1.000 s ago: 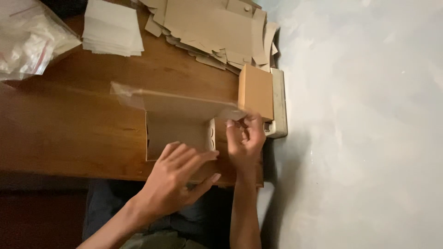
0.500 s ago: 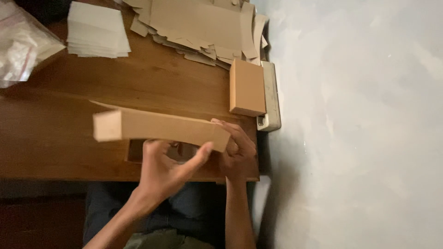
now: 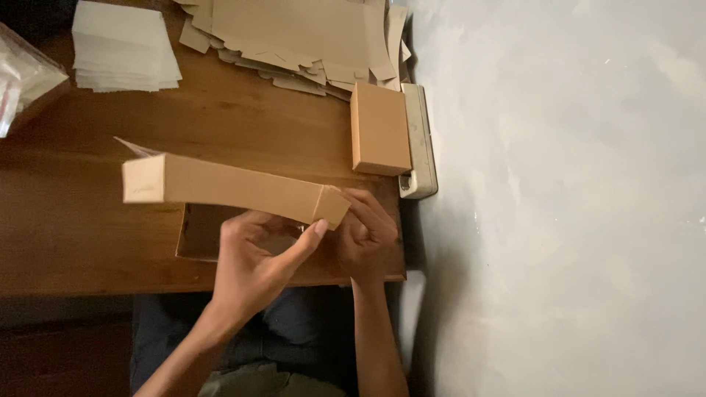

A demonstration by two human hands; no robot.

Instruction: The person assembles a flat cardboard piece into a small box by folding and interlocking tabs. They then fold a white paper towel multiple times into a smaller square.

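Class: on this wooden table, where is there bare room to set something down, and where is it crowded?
Bare wood lies between the white paper stack, the small closed brown cardboard box and the long brown cardboard box both hands hold; also left of that box. The far edge is crowded with flat cardboard blanks.

Your wooden table [image 3: 88, 220] carries flat cardboard blanks [image 3: 294, 33], a white paper stack [image 3: 123, 48], a closed box [image 3: 379, 126] and a plastic bag [image 3: 22, 81].
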